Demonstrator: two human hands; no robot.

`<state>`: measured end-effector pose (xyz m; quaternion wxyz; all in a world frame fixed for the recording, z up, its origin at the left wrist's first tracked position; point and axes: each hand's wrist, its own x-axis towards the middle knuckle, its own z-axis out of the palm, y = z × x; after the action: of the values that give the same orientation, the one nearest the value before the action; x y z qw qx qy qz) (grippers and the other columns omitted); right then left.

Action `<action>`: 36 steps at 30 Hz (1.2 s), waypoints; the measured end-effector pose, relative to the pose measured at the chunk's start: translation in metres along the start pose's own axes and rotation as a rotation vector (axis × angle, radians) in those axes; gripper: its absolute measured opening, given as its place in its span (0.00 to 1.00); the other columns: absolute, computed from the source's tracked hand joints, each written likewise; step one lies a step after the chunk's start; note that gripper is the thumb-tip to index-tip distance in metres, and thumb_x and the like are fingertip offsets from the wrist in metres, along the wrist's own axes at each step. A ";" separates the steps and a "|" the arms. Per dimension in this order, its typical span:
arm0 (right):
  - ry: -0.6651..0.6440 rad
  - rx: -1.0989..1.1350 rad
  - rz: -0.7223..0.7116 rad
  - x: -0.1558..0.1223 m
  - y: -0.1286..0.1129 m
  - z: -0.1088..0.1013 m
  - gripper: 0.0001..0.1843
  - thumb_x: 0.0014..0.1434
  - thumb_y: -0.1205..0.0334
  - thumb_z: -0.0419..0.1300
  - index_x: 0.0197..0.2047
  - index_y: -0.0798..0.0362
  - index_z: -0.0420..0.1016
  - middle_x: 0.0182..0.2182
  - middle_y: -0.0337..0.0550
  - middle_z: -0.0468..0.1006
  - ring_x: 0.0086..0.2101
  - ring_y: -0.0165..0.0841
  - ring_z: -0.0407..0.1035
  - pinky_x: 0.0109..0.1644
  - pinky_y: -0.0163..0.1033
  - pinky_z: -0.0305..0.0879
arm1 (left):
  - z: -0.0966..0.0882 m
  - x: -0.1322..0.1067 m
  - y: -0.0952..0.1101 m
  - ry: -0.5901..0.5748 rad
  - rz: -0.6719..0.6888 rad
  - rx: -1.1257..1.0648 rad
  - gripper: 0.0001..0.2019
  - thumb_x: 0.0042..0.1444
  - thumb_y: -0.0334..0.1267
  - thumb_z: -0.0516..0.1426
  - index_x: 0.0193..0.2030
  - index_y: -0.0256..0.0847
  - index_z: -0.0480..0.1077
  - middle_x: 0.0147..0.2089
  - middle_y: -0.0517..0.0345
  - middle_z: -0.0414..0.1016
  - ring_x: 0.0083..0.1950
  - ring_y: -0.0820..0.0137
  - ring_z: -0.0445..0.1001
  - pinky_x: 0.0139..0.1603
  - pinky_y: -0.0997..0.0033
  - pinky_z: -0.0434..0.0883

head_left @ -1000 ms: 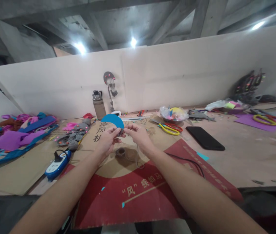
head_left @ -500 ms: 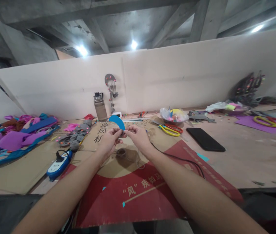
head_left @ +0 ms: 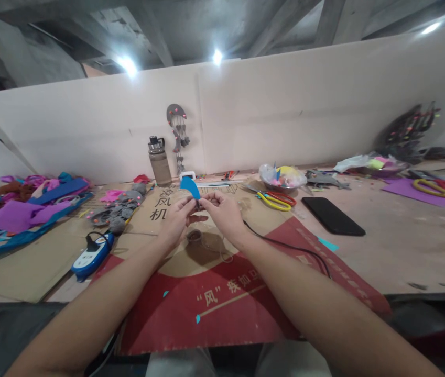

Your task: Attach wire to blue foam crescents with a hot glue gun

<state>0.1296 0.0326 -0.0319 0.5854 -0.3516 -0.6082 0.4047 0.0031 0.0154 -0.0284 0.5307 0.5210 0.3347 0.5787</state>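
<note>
A curved blue felt piece [head_left: 190, 186] stands up between my hands above the cardboard. My left hand [head_left: 180, 217] pinches its lower end with thumb and fingers. From the other side my right hand [head_left: 221, 212] closes thumb and forefinger on the same end, close to the left fingertips. A small dark bit shows at the pinch, too small to name. Below the hands lies a roll of grey cord [head_left: 194, 237], its loose strand [head_left: 226, 255] curling to the right. Under it all is a red and brown printed cardboard sheet [head_left: 241, 324].
At left lie a felt pile [head_left: 18, 214], grey felt shapes [head_left: 116, 209] and a blue-white power strip [head_left: 92, 257]. A bottle [head_left: 160, 165] stands behind. To the right are yellow and red-handled scissors [head_left: 275, 201], a black phone [head_left: 333, 216], a wrapped bowl [head_left: 283, 178] and a cable [head_left: 285, 242].
The view has tipped down slightly. The blue felt piece has turned more upright and shows less of its arc. Both hands stay together on its lower end.
</note>
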 end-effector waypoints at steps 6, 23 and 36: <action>0.042 0.114 0.064 0.002 -0.004 -0.003 0.08 0.50 0.58 0.57 0.31 0.54 0.68 0.24 0.38 0.74 0.25 0.29 0.70 0.32 0.35 0.68 | 0.003 -0.002 0.003 -0.068 -0.019 0.018 0.11 0.51 0.43 0.59 0.34 0.36 0.69 0.39 0.49 0.76 0.42 0.64 0.76 0.33 0.70 0.72; 0.161 -0.144 0.010 0.004 -0.005 -0.010 0.10 0.52 0.55 0.56 0.30 0.54 0.68 0.18 0.32 0.63 0.20 0.25 0.54 0.23 0.32 0.49 | -0.007 0.001 0.006 0.185 0.146 0.513 0.14 0.55 0.48 0.53 0.31 0.38 0.68 0.26 0.59 0.68 0.22 0.77 0.64 0.19 0.78 0.60; 0.083 -0.375 -0.100 -0.002 0.002 -0.001 0.08 0.52 0.58 0.56 0.31 0.53 0.72 0.25 0.39 0.75 0.27 0.29 0.66 0.31 0.34 0.59 | 0.000 0.001 -0.002 0.194 0.313 0.784 0.11 0.45 0.37 0.62 0.35 0.39 0.67 0.33 0.57 0.72 0.29 0.74 0.68 0.30 0.74 0.64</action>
<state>0.1310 0.0315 -0.0342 0.5533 -0.4404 -0.6651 0.2399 0.0041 0.0171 -0.0303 0.1645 0.6708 0.4944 0.5278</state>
